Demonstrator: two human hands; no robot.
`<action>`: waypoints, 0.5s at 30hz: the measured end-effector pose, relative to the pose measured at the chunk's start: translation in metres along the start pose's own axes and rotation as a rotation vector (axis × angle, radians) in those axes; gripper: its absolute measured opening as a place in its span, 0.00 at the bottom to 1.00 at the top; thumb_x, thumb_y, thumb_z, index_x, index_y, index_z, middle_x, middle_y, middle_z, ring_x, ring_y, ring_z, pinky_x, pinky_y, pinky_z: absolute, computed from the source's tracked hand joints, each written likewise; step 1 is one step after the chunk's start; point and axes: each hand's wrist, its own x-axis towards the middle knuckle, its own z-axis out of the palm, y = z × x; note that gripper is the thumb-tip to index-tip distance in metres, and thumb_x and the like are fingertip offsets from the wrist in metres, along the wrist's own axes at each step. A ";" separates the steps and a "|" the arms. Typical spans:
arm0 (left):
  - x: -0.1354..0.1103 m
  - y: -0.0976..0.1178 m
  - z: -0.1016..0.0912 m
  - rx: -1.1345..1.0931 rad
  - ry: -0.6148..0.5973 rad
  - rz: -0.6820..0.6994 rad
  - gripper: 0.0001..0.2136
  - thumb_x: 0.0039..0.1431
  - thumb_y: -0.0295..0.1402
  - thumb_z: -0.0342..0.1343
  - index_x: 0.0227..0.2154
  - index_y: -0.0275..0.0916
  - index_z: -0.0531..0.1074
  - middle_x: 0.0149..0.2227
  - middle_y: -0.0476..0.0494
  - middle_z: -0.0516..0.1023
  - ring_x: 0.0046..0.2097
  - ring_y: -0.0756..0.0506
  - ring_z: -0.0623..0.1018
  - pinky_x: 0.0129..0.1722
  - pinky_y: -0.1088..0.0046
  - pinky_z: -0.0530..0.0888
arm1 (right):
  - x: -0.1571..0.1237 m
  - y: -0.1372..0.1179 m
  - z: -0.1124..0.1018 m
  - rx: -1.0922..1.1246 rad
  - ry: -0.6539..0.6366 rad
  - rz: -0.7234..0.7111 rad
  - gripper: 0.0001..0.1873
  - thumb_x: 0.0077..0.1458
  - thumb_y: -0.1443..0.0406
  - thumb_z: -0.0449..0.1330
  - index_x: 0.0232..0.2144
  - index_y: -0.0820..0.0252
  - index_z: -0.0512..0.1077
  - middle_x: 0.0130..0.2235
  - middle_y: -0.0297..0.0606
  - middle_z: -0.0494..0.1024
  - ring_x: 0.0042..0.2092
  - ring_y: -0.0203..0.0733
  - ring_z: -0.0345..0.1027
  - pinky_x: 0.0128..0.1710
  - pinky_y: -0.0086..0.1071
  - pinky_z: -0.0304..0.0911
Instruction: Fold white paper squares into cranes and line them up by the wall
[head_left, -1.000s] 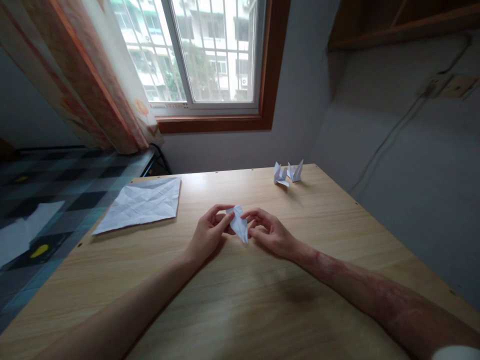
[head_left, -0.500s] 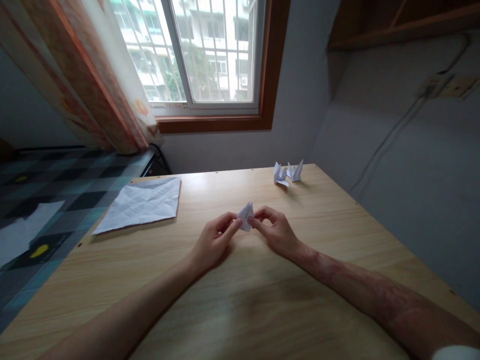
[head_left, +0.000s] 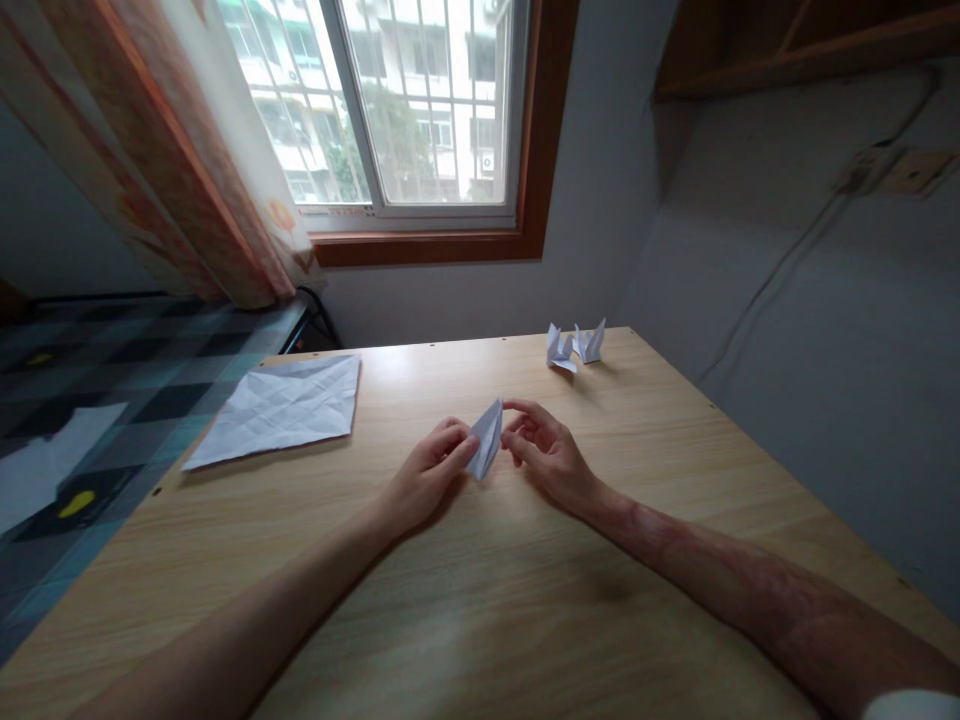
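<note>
A small piece of folded white paper [head_left: 486,440], slim and pointed at top and bottom, is tilted above the middle of the wooden table [head_left: 480,610]. My left hand [head_left: 435,462] pinches its left side between thumb and fingers. On the other side, my right hand [head_left: 546,447] has its thumb and index finger apart, with the index fingertip at the paper's upper tip. Whether that fingertip touches the paper I cannot tell. The other right fingers are curled and partly hidden.
Two folded white paper figures [head_left: 574,348] stand at the table's back right. A creased white sheet [head_left: 289,408] lies at the left edge. Left of the table is a checked cloth surface [head_left: 187,330] with white paper on it. A window [head_left: 435,120] is behind.
My right thumb and index finger have parted from their pinch on the paper. The folded paper has turned and now shows a longer, narrower shape. My left hand keeps its pinch.
</note>
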 end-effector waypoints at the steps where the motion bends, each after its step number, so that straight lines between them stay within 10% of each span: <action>1: 0.000 0.000 0.000 -0.002 -0.014 -0.003 0.19 0.76 0.47 0.55 0.34 0.38 0.78 0.40 0.44 0.73 0.44 0.43 0.74 0.49 0.67 0.70 | 0.000 0.000 0.000 -0.002 -0.001 -0.001 0.22 0.66 0.54 0.70 0.60 0.48 0.75 0.39 0.34 0.78 0.34 0.39 0.69 0.32 0.32 0.69; 15: 0.000 0.007 -0.005 0.015 -0.091 -0.037 0.21 0.74 0.50 0.56 0.30 0.39 0.76 0.37 0.44 0.72 0.41 0.43 0.73 0.45 0.67 0.72 | 0.003 -0.007 -0.001 0.053 0.064 0.069 0.18 0.60 0.50 0.73 0.44 0.54 0.78 0.34 0.33 0.75 0.32 0.39 0.65 0.31 0.33 0.63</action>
